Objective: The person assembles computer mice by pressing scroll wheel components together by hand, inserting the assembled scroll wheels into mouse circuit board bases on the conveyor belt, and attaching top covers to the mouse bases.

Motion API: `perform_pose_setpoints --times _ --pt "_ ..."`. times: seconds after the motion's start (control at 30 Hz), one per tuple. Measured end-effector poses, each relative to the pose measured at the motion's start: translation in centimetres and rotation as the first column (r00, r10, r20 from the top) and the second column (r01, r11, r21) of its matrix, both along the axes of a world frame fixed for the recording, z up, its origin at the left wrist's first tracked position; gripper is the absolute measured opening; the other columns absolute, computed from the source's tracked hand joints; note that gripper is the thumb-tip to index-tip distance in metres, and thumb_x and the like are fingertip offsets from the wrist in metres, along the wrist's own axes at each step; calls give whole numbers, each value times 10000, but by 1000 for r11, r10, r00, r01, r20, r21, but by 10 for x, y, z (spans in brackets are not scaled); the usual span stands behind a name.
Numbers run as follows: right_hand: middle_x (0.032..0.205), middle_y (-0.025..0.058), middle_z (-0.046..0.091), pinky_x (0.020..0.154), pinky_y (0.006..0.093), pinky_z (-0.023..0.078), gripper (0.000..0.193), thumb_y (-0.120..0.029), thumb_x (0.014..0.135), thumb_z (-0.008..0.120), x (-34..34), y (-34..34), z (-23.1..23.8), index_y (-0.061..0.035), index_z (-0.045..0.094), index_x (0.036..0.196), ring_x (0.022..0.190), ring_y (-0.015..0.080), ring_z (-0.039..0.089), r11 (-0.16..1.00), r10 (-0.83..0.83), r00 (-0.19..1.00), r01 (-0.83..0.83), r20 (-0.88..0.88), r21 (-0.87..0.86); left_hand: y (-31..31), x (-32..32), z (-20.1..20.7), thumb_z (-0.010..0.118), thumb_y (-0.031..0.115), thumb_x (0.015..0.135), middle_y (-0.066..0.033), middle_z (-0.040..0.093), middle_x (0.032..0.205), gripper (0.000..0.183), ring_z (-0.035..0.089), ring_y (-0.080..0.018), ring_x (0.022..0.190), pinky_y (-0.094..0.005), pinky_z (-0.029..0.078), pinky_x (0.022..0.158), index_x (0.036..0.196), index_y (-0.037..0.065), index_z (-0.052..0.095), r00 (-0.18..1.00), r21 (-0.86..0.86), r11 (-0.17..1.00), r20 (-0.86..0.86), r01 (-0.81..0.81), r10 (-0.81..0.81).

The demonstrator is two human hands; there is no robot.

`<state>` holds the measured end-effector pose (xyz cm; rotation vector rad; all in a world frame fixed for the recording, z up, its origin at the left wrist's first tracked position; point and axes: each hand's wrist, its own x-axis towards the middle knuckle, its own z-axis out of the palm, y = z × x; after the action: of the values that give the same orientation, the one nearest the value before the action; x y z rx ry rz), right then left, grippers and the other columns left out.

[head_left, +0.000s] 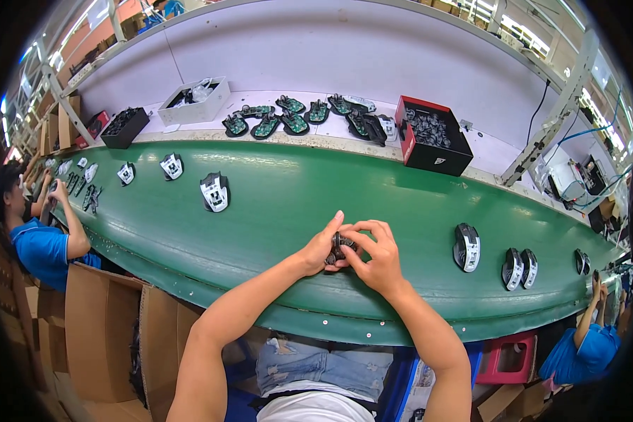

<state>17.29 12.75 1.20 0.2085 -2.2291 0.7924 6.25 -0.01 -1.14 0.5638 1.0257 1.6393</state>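
Observation:
Over the near middle of the green belt (288,186), my two hands meet around a small dark computer mouse part (340,246). My left hand (318,251) grips it from the left, its thumb pointing up. From the right, the bent fingers and thumb of my right hand (378,254) close on the same part. Fingers cover most of it, so its exact shape is hidden. The nearest white-and-black mouse shell (216,192) lies to the left, beyond my hands; another mouse shell (466,248) lies to the right.
Green circuit-board mouse bases (295,124) lie on the back shelf. Beside them stand a red-and-black box (436,158) of small dark parts, a white bin (218,93) and a black bin (125,139). Cardboard boxes (102,330) stand lower left. People in blue (46,246) work at both ends.

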Motion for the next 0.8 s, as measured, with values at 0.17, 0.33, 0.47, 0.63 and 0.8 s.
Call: perform_pose_setpoints --times 0.17,0.33,0.47,0.63,0.8 --pt "1046 91 663 858 414 486 259 -68 730 783 -1 -5 -2 -72 705 977 986 311 608 998 -25 1000 26 -16 56 -4 -1 -6 238 689 995 -27 532 682 701 433 -87 449 -204 286 337 1029 74 573 998 -39 999 -60 -3 0" --pt "1050 79 676 831 401 483 264 -57 717 791 1 -2 -4 -87 677 953 961 295 626 996 -16 998 21 -58 86 -2 3 -2 273 653 1010 -20 516 636 670 431 -88 435 -202 276 331 884 64 568 999 -52 999 -42 6 -8" --pt "1057 64 647 808 401 474 243 -96 744 783 1 -2 -1 -104 664 956 941 280 617 995 -9 998 16 -66 99 -1 6 3 286 644 1014 -21 519 655 652 420 -86 436 -202 270 330 902 63 561 1000 -30 1000 -23 -8 7" --pt "1012 66 629 767 396 479 249 -102 735 781 0 -2 -3 -95 665 955 903 275 614 997 -51 997 55 -65 55 -1 7 1 293 636 1019 -13 501 665 642 417 -73 444 -203 265 343 909 61 556 995 -21 1000 -97 -17 15" --pt "994 73 622 751 387 482 250 -101 726 783 0 2 -5 -82 662 944 880 275 610 994 -97 993 100 -72 42 -3 10 11 318 615 1014 7 473 638 609 410 -69 445 -218 267 358 904 62 548 965 -44 999 -260 9 -20"
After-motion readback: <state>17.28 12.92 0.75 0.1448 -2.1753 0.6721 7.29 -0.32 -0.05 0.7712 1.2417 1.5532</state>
